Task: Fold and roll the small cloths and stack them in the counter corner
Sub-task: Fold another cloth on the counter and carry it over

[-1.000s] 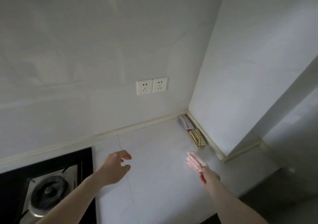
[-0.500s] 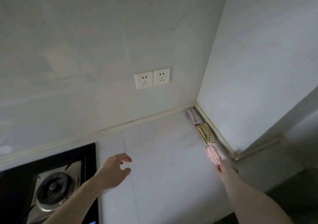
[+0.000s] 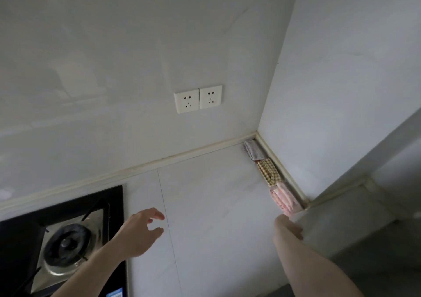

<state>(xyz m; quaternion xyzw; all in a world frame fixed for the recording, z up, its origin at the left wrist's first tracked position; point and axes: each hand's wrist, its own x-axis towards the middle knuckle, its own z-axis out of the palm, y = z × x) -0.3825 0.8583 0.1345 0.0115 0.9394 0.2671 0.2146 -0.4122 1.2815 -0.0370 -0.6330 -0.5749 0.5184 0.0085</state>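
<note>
The left hand hovers over the white counter, fingers loosely spread, holding nothing. The right hand sits at the near end of the pink rolled cloth; whether it grips the cloth, I cannot tell. Beyond lie the checked roll and the grey roll, in line along the wall. All look soft, light and prone to unrolling: pinch across the middle.

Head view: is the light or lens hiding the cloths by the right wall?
Head view: dim, flat light with no glare; wide-angle bends the wall lines; pink cloth, checked cloth and grey cloth stay readable; right hand fingers are hidden.
</note>
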